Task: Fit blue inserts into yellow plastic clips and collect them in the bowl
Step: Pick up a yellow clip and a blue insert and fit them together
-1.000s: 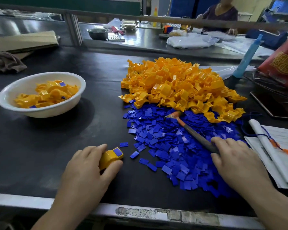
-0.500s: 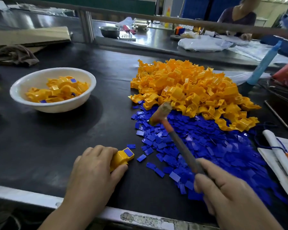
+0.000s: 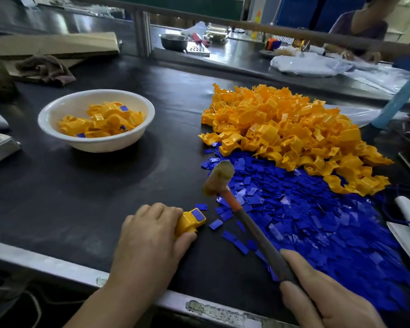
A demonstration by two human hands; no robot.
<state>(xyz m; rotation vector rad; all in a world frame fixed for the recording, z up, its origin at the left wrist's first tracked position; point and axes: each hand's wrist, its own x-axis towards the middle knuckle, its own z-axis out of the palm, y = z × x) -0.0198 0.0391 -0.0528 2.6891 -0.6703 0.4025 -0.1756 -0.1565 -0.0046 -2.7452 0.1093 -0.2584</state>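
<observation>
Spreading over the dark work table [image 3: 69,197], a heap of loose yellow clips [image 3: 282,129] lay well beyond the fingertips of both hands, and a drift of blue inserts [image 3: 317,223] ran from it back to just beside the right fingers. A white bowl [image 3: 104,144], partly filled with finished clips, stood well beyond the left fingers. The left hand [image 3: 149,235] lay palm down, fingers and thumb curled round one yellow clip [image 3: 186,224], pressing it to the table with its end poking out past the fingertips. The right hand [image 3: 324,301] gripped the handle of a small mallet [image 3: 245,220], whose worn head hung raised above the inserts, beyond the left fingertips and apart from the clip. A blue insert [image 3: 198,215] sat on the clip's exposed top face, just clear of the left fingertips. The step seemed to be tapping that insert home. It would likely go best with a short, square blow landing flat on the insert, the left fingers held back from that face and the clip pinned firmly; a glancing strike might tilt the insert or catch a fingertip.
</observation>
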